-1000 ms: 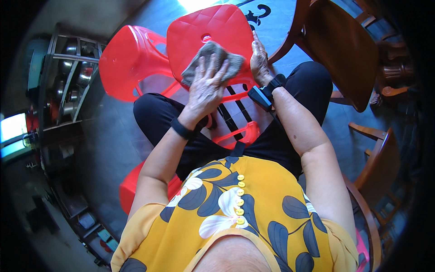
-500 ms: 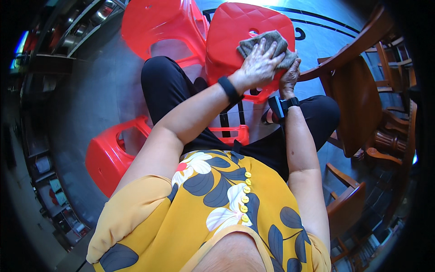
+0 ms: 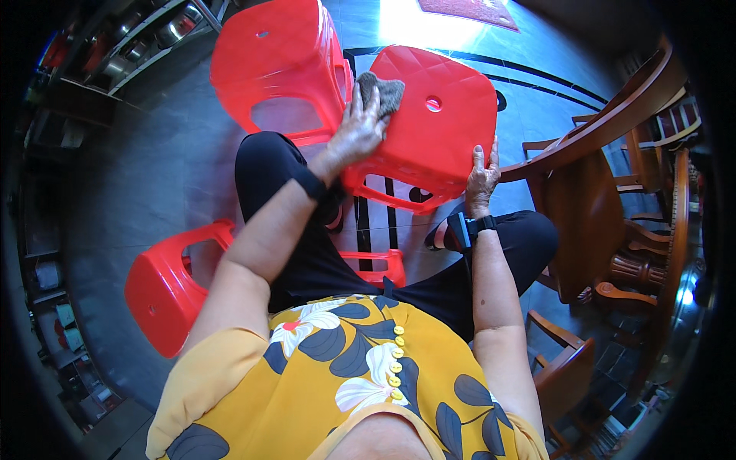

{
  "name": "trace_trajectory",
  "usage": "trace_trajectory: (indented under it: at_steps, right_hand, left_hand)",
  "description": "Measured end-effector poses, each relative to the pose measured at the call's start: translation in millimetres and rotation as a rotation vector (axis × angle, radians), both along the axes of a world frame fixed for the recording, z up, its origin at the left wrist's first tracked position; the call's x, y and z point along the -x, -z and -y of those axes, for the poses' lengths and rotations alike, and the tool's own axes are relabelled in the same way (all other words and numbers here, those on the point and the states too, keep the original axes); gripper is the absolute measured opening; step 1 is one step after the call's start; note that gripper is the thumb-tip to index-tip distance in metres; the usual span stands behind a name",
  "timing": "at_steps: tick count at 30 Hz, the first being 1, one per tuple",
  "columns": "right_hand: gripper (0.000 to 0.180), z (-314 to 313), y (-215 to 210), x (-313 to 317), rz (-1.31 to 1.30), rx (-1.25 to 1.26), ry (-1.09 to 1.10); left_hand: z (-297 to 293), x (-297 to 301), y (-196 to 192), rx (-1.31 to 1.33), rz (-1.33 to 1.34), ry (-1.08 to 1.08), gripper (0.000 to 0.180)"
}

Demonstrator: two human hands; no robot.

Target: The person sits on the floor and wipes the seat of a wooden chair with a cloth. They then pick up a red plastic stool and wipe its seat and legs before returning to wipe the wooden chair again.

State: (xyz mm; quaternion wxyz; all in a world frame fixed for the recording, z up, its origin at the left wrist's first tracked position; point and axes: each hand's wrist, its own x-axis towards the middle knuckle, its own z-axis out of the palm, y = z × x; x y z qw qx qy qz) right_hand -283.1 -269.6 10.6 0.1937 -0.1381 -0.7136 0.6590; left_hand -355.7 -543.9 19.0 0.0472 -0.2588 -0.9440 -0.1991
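In front of my knees stands a red plastic stool (image 3: 441,142), its quilted-looking seat with a small round hole facing me. My left hand (image 3: 358,136) presses a grey-brown cloth (image 3: 386,96) against the seat's left edge, fingers bent over it. On the seat's near right corner, my right hand (image 3: 482,178) grips the rim with the fingertips showing on top. Close to my left hand is a second red stool (image 3: 272,57), upright. The underside of the cloth is hidden.
A third red stool (image 3: 165,287) lies tipped beside my left arm. A red plastic piece (image 3: 389,268) shows between my legs. Dark wooden chairs (image 3: 586,222) crowd the right side. Metal pots (image 3: 178,29) sit on a rack at the far left. A reddish mat (image 3: 475,9) lies at the far edge.
My left hand has slid the cloth leftward from the seat's right side to its left edge. My right hand stays at the right corner, slightly lower in view; the seat's hole is now uncovered.
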Motion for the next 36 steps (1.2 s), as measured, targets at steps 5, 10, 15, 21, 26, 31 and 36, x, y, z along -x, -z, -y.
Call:
trace_trajectory:
  at_steps: [5, 10, 15, 21, 26, 31, 36]
  right_hand:
    - [0.059, -2.3, 4.5, 0.2, 0.011, -0.024, -0.003]
    - [0.059, -2.6, 1.4, 1.5, 0.022, -0.064, 0.005]
    - [0.059, -2.7, 2.6, 1.3, 0.027, -0.121, 0.015]
    - [0.062, -5.6, 17.9, 8.4, -0.012, -0.204, 0.052]
    - [0.06, -5.6, 18.9, 9.3, 0.096, 0.089, 0.008]
    - [0.056, -27.5, 34.3, 15.6, 0.039, 0.642, -0.096]
    - [0.061, -34.5, 70.4, 17.5, 0.274, 0.67, -0.131]
  left_hand:
    - [10.9, 94.3, -2.9, -0.3, 0.578, -0.01, 0.068]
    - [4.8, 152.7, -22.7, -0.441, 0.658, 0.207, 0.079]
    - [5.8, 150.3, -23.5, -0.497, 0.686, 0.101, 0.088]
    - [17.2, 66.6, -6.0, -0.757, 0.751, -0.097, 0.084]
    - [-2.2, -15.5, 11.7, -1.014, 0.316, -0.378, 0.038]
    - [-20.4, -42.1, 19.1, -1.231, 0.171, -0.348, 0.046]
    - [-16.5, -34.5, 12.0, -1.235, 0.164, -0.291, 0.044]
